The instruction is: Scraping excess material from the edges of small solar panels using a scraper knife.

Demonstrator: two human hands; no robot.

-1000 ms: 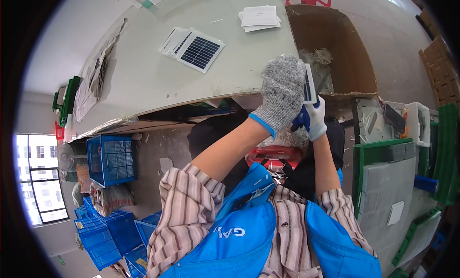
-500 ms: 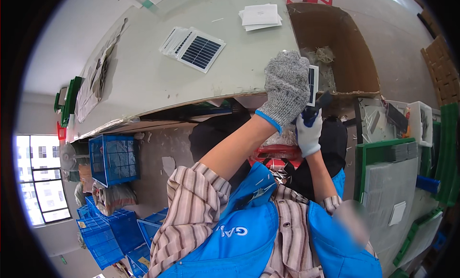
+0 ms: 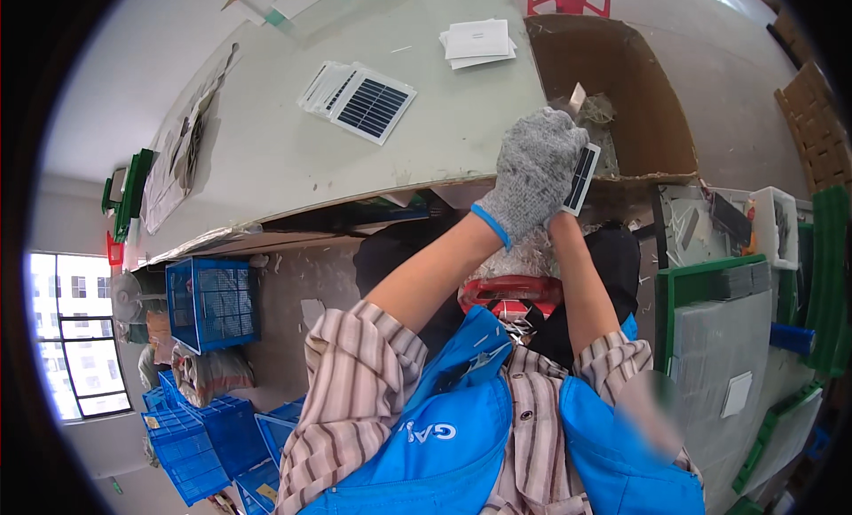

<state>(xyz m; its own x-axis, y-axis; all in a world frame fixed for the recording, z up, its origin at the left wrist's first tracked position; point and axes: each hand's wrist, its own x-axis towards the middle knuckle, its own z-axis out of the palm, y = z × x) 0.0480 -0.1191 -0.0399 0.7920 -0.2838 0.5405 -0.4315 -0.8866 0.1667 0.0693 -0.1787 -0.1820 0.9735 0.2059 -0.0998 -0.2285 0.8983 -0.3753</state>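
My left hand [image 3: 541,169], in a grey knitted glove with a blue cuff, is closed on a small solar panel [image 3: 582,179]. The panel is dark with a white border and stands tilted out past the glove's right side. My right hand [image 3: 564,224] is mostly hidden behind the left one; only its wrist area shows. Beyond the left knuckles a flat knife blade [image 3: 577,99] sticks up, catching the light. The knife's handle and the right fingers are out of sight. Both hands are at the table's near right corner, beside an open cardboard box [image 3: 652,115].
On the pale table [image 3: 266,151] lie a fanned stack of solar panels [image 3: 376,105] and a pile of white cards [image 3: 477,39]. Scraps fill a red container [image 3: 510,290] between my knees. Blue crates [image 3: 211,302] stand left; a green-edged tray of flat sheets [image 3: 710,337] lies right.
My right hand has moved up and behind the left, bringing the knife from below the panel to beyond the knuckles. The left hand and the panel have shifted slightly down and tilted.
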